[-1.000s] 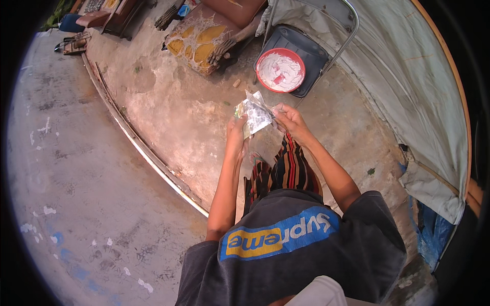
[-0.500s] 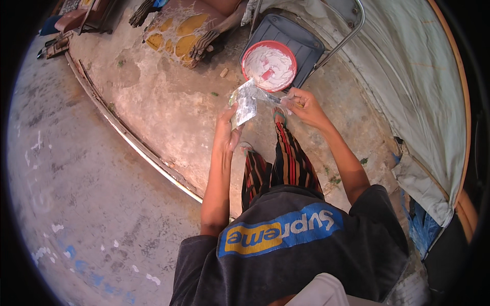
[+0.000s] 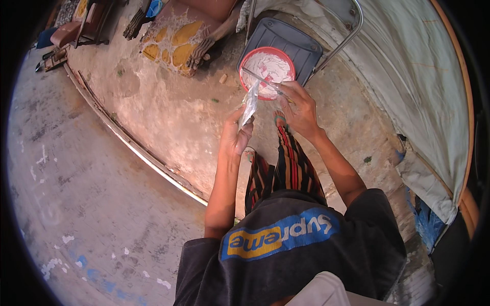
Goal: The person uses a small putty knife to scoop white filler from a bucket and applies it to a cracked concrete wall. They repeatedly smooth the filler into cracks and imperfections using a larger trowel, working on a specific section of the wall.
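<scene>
My left hand (image 3: 237, 133) is closed around the lower end of a flat silvery plate (image 3: 249, 104), tilted nearly edge-on. In my right hand (image 3: 301, 109) is a putty knife (image 3: 256, 75), its thin blade seen edge-on and pointing left; the fingers hide its handle. The blade lies over the red bucket (image 3: 293, 62) in this view, above the plate's upper end; I cannot tell whether it touches either one. Whitish paste (image 3: 273, 62) with a small pink patch fills the bucket.
The bucket stands on a dark grey chair (image 3: 286, 38) with a metal frame. A worn brown armchair (image 3: 201, 15) with torn yellow padding is at the far left of it. Pale sheeting (image 3: 408, 76) hangs on the right. A raised edging strip (image 3: 138, 148) crosses the concrete floor.
My right hand has moved up toward the bucket, turning the knife edge-on. The silvery plate has also turned, from showing its broad face to a narrow side.
</scene>
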The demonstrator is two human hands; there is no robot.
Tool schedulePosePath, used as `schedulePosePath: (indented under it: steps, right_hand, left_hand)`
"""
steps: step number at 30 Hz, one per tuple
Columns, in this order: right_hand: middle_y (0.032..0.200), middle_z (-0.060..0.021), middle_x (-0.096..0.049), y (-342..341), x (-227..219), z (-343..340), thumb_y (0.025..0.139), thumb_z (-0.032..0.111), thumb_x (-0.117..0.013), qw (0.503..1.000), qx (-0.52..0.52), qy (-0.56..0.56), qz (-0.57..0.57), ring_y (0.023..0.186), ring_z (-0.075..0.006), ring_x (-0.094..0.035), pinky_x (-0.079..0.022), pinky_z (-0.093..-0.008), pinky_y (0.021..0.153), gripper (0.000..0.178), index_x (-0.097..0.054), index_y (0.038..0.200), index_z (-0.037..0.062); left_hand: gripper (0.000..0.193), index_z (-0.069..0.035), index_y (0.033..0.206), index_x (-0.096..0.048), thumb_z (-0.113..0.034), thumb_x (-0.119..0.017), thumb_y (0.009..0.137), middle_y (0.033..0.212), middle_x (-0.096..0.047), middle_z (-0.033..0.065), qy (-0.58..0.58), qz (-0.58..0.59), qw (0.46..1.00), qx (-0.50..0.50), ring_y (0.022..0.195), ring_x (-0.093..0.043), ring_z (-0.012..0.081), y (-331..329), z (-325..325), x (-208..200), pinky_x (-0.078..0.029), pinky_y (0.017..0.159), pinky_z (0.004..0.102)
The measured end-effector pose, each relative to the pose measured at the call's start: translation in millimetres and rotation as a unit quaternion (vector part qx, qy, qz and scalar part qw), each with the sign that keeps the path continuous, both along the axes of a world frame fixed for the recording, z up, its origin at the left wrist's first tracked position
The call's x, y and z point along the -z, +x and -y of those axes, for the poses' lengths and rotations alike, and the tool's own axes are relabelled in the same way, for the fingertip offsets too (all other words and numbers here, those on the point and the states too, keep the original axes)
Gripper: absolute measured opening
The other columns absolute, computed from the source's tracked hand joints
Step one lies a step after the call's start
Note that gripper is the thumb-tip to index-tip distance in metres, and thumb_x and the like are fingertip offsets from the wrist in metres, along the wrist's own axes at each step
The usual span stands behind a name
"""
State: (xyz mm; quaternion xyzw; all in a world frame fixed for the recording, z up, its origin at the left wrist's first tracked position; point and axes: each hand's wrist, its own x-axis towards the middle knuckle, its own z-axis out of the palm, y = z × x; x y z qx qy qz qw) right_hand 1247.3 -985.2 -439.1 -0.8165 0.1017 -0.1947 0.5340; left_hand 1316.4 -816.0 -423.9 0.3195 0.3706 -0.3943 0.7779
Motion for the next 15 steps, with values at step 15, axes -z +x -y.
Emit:
schedulePosePath:
  steps: [15]
  right_hand:
    - [0.101, -0.011, -0.06, -41.3, 25.3, -2.6, 0.068, -0.008, -0.061, 0.98, -0.073, -0.179, -0.05, 0.083, -0.0272, -0.059, -0.05, -0.0338, 0.066, 0.036, -0.067, 0.101, 0.0043]
  left_hand:
    - [0.014, 0.001, 0.101, -0.051, -0.008, -0.053, 0.091, 0.081, -0.056, 0.0059, -0.004, 0.076, 0.997, 0.016, 0.055, -0.049, 0.0056, 20.0, -5.7, 7.8, -0.038, 0.04, 0.0155]
